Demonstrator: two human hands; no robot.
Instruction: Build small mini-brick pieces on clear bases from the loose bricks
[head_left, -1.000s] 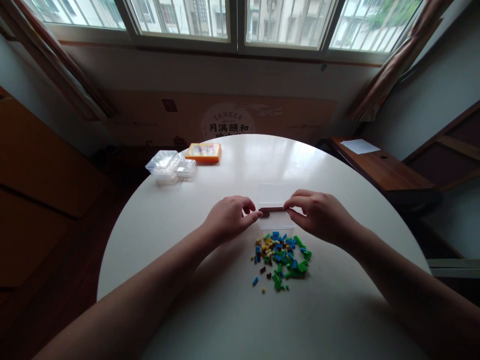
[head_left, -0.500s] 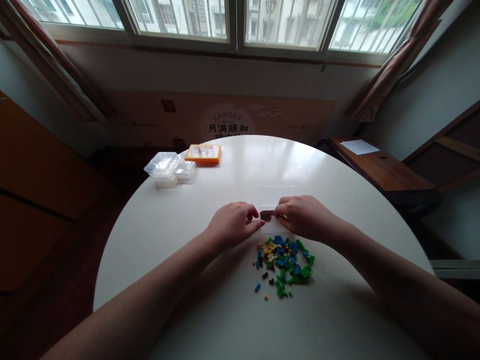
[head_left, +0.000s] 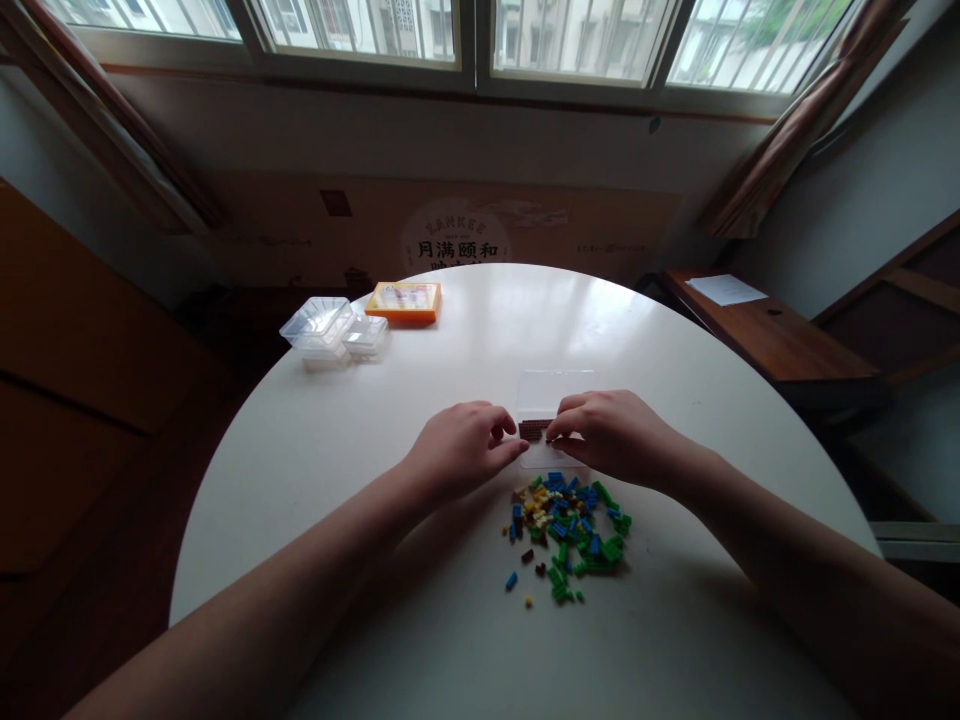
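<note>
- In the head view, dark red bricks (head_left: 530, 431) are seen in the clear case (head_left: 555, 391), between the hands
- The left hand (head_left: 463, 447) is held half curled, thumb and finger parted, gripping nothing visible
- The right hand's (head_left: 616, 430) fingertips are nearly closed; whether anything is pinched cannot be told
- Light pressure is probably best
- The near edge is crowded by loose bricks (head_left: 560, 531); room is offered by the white table (head_left: 517, 325) beyond

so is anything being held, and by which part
It cannot be told: the right hand is at the visible right end of the dark brown plastic brick strip, hiding any grip. The left hand shows nothing held.
</note>
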